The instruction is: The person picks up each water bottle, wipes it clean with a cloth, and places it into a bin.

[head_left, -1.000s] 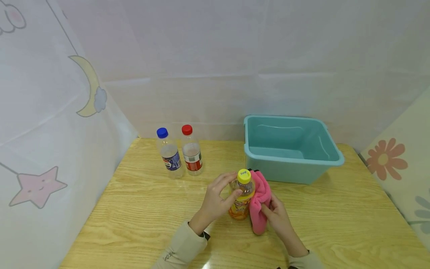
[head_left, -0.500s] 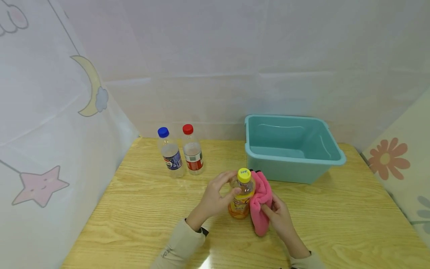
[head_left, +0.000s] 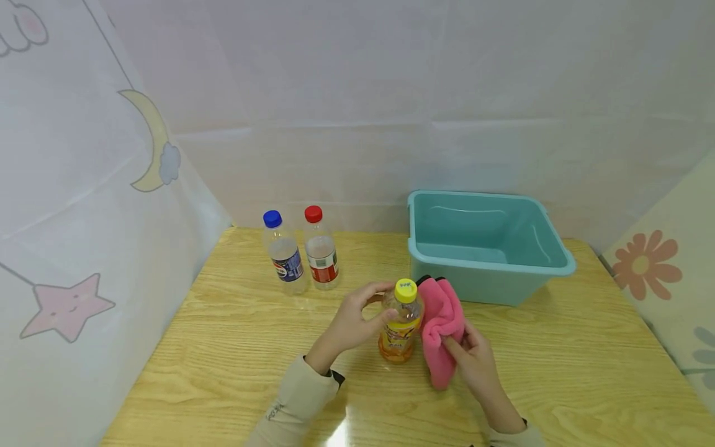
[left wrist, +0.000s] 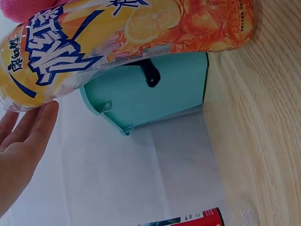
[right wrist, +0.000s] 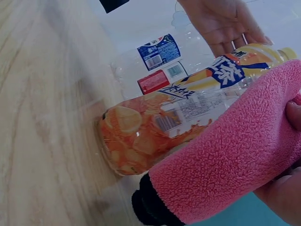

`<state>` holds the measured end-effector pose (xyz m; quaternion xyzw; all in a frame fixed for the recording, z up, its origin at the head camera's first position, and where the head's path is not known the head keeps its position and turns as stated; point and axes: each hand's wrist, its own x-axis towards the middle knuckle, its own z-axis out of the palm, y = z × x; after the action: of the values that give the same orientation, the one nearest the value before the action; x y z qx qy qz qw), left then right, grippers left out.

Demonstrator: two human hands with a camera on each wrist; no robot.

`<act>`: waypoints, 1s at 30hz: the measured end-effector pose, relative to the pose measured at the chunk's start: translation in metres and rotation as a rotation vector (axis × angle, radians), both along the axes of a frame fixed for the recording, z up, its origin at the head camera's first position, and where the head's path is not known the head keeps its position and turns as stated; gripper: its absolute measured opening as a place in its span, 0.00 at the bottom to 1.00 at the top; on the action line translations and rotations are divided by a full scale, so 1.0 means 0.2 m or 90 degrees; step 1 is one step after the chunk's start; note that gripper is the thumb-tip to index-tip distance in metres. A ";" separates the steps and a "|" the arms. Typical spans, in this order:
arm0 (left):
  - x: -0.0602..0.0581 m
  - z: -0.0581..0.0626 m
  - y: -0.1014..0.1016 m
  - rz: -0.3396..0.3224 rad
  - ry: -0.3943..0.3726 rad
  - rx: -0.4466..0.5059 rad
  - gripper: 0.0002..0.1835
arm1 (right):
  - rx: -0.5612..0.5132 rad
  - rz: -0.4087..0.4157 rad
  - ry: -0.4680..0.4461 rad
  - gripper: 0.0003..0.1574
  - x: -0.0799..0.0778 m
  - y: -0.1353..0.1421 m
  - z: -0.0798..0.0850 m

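One per hand: holds the yellow-capped iced-tea bottle (head_left: 400,335) by its shoulder between thumb and fingers of the left hand (head_left: 355,320), and pinches the folded pink fleece cloth (head_left: 441,315) in the right hand (head_left: 478,365). Has the bottle upright on the wood-grain table (head_left: 246,366), nearer to the left hand, with the cloth just to its right, running lengthwise away from the body in the head view, beside the bottle's vertical long axis; cannot tell contact from a narrow gap there. Has the teal bin (head_left: 486,284) farther off, beyond the cloth and to the right, outside either grip.
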<state>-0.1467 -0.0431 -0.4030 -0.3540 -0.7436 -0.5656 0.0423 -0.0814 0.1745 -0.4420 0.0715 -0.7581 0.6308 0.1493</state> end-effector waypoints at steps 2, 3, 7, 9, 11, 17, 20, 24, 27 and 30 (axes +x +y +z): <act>-0.01 0.00 0.00 -0.007 0.002 0.004 0.21 | -0.008 0.003 0.022 0.19 0.00 0.00 0.01; -0.01 0.00 0.00 -0.010 0.003 0.005 0.21 | -0.016 0.006 0.034 0.20 0.00 0.00 0.01; -0.02 0.00 0.00 -0.018 -0.001 -0.001 0.21 | -0.032 0.014 0.069 0.27 0.00 0.01 0.03; -0.02 0.00 -0.01 -0.024 -0.011 -0.007 0.21 | -0.046 0.020 0.077 0.28 0.00 0.01 0.04; -0.03 0.01 -0.01 -0.033 -0.025 -0.009 0.22 | -0.059 0.028 0.080 0.29 0.00 0.01 0.05; 0.00 0.11 -0.02 -0.065 -0.069 -0.011 0.20 | -0.086 0.019 0.115 0.32 -0.01 -0.01 0.07; 0.01 0.14 -0.02 -0.076 -0.074 -0.006 0.20 | -0.092 0.012 0.143 0.32 -0.01 -0.01 0.08; 0.01 0.14 -0.02 -0.082 -0.067 0.001 0.19 | -0.112 0.020 0.166 0.31 -0.01 -0.02 0.11; 0.02 0.16 -0.02 -0.079 -0.064 0.004 0.18 | -0.119 0.024 0.177 0.31 -0.01 -0.03 0.12; 0.01 0.14 -0.02 -0.074 -0.047 0.009 0.17 | -0.108 0.040 0.207 0.28 -0.03 -0.04 0.13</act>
<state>-0.1452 -0.0471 -0.3748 -0.3753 -0.7187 -0.5851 -0.0159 -0.0868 0.1669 -0.4152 0.1831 -0.6656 0.6769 0.2556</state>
